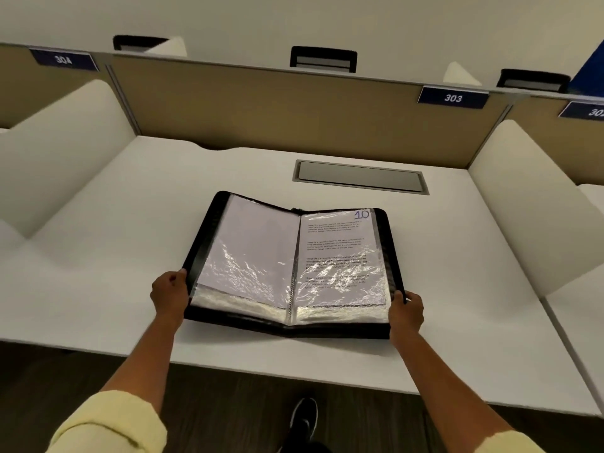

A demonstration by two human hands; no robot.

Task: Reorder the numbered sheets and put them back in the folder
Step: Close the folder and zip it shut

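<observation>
A black folder [209, 230] lies open on the white desk, its clear plastic sleeves fanned to both sides. The right-hand sleeve shows a printed sheet [340, 253] marked 10 in its top right corner. The left-hand sleeve shows the blank back of another sheet [248, 243]. My left hand [170, 294] grips the folder's left cover near its lower corner. My right hand [407, 310] grips the right cover's lower edge. Both covers are tilted up slightly from the desk.
The white desk [114, 243] has a grey cable hatch [359, 176] behind the folder. A tan partition [261, 106] with a blue label 303 [452, 98] closes the back. White side dividers [65, 142] flank the desk. My shoe [304, 420] shows on the dark floor below.
</observation>
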